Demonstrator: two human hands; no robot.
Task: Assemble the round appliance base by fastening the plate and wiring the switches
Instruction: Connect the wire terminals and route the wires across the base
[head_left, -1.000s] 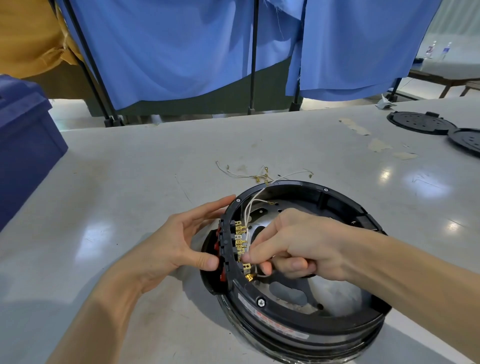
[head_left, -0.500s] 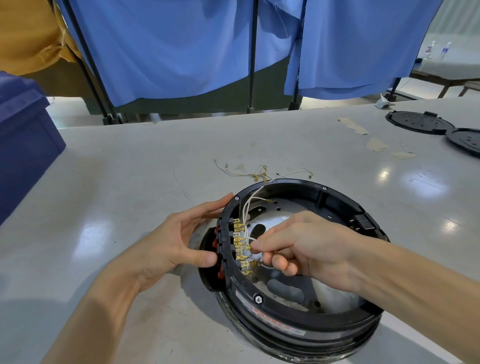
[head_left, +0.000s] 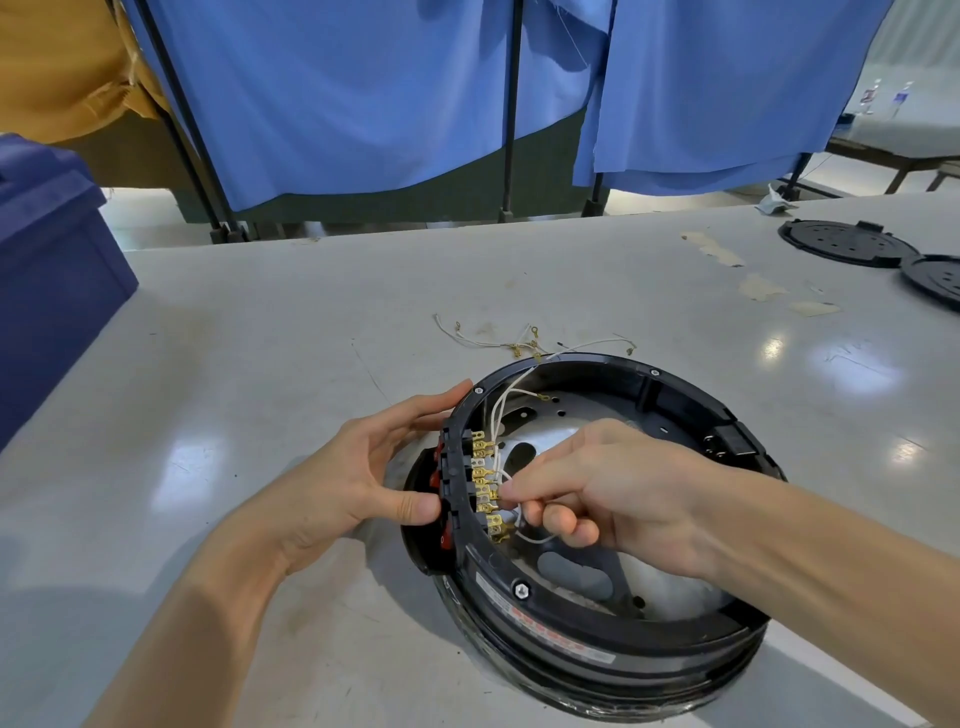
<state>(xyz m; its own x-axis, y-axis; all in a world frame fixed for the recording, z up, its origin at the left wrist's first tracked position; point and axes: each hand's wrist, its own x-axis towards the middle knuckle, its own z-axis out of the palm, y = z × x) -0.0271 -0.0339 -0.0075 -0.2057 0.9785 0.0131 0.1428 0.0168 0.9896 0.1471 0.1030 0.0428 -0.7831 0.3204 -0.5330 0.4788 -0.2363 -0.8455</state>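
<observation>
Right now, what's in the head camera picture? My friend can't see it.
A right hand pinches a white wire at the row of gold terminals inside a round black base on a grey table. The left hand presses against the base's outer rim beside the red switches.

The round base (head_left: 675, 379) sits on the counter (head_left: 260, 364), near the front and a bit right of centre, with the plate (head_left: 675, 590) lying inside it. The terminal row (head_left: 485, 483) runs along its inner left wall. The left hand (head_left: 358, 483) is outside that wall, touching it. The right hand (head_left: 613, 493) is inside the base, pinching a wire (head_left: 535, 540) right at the row. Loose wires (head_left: 519, 343) lie just behind the base. Two round covers (head_left: 841, 244) sit way off at the far right, a bin (head_left: 47, 270) at the left edge, and curtains (head_left: 337, 93) hang behind the counter.
</observation>
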